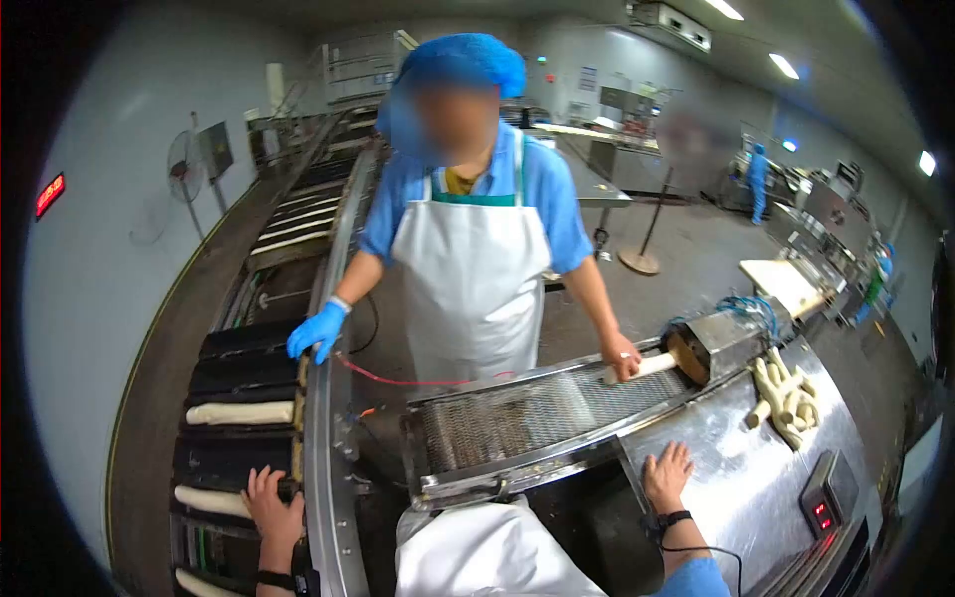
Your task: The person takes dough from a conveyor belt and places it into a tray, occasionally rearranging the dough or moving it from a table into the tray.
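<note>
My left hand (274,505), fingers apart, rests at the side of the tray conveyor, by the end of a pale dough roll (211,500) lying in a black trough. Its fingertips are right at the trough's edge. Palm down with fingers spread, my right hand (668,478) lies on a steel table (706,517) and holds nothing. Further along that table sits a pile of dough pieces (786,398). Across the mesh belt (537,413), a co-worker's bare hand (622,356) is on another dough roll (652,365) at the machine outlet.
A co-worker in a white apron (473,279) stands opposite, a blue-gloved hand (318,331) on the conveyor rail. Another dough roll (239,413) lies in a black trough. A small unit with a red display (828,493) stands at the table's right edge.
</note>
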Demonstrator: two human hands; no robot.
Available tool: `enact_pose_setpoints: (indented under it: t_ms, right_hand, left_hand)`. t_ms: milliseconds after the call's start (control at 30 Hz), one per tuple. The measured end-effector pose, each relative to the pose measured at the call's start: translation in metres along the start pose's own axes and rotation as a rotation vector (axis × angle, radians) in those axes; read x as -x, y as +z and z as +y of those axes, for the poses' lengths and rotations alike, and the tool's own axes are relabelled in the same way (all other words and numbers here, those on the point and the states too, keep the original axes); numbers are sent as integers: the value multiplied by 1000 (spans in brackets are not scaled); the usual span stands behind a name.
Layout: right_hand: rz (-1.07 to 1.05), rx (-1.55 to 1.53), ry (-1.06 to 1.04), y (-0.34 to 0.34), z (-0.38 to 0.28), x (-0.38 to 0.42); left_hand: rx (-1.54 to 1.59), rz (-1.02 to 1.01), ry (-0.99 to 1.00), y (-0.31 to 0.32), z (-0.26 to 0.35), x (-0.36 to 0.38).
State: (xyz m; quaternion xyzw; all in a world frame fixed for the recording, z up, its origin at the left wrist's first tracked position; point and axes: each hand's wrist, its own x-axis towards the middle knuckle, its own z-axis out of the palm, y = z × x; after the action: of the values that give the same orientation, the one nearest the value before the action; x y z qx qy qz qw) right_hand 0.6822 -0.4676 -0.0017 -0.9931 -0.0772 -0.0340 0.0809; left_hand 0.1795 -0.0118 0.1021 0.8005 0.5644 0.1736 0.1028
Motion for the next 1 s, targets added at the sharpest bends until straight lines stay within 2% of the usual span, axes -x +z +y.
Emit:
enact_pose_setpoints:
  t_ms: [233, 300, 367, 433, 500, 533, 633, 767, 833, 867, 1000]
  right_hand:
    - [96, -23, -111, 12, -18, -20]
    - [99, -20, -106, 14, -24, -26]
    - [180, -98, -92, 20, -31, -31]
    - [188, -113, -76, 16, -44, -36]
    - [203, -164, -116, 17, -52, -44]
    - [208, -144, -143, 20, -56, -48]
    - [249, -145, -169, 26, -66, -58]
    - [282, -119, -143, 36, -72, -77]
    - [282, -94, -146, 39, -68, -89]
    - [269, -96, -152, 40, -65, -95]
    - [282, -78, -134, 49, -51, -121]
  left_hand:
    - [106, -14, -89, 14, -1, -33]
    - [16, -36, -135, 12, 7, -36]
    - [-119, 11, -341, 8, 21, -38]
    - [-201, 40, -338, 26, -4, -49]
    - [-45, 309, -295, 35, -11, -51]
    - [-120, 411, -189, 49, -36, -55]
    - [-191, 592, -60, 57, -51, -59]
    - [-139, 479, -49, 62, -65, -71]
    - [148, 223, -278, 57, -62, -78]
    - [231, 341, -164, 70, -79, -85]
    - [214, 261, -228, 62, -59, -93]
